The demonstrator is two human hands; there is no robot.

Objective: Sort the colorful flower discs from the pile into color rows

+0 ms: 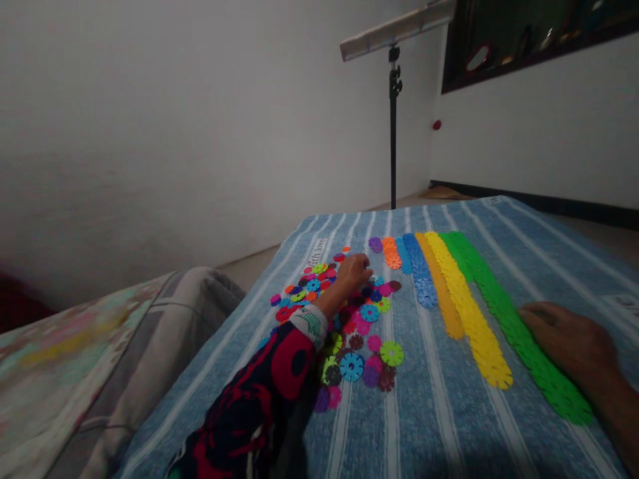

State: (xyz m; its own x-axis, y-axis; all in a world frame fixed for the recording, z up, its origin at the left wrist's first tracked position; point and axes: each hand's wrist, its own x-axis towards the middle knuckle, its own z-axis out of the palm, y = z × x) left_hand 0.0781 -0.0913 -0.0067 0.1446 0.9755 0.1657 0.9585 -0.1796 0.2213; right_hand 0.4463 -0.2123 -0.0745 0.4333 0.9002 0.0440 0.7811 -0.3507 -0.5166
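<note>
My left hand is over the far part of a loose heap of mixed-colour plastic snowflake discs. Its fingers are pinched together, and whatever they hold is too small or hidden to make out. Beside the right edge of a long row of overlapping green discs is my right hand, its fingers curled in and their tips hidden. Left of the green row lie rows of yellow discs, darker orange-yellow discs and blue discs. Shorter groups of light blue discs, orange discs and purple discs sit farther left.
A blue cloth with white stripes covers the surface under the discs. Grey and patterned bedding bulges at the left. Behind the far edge stands a black pole with a long panel on top, near the walls.
</note>
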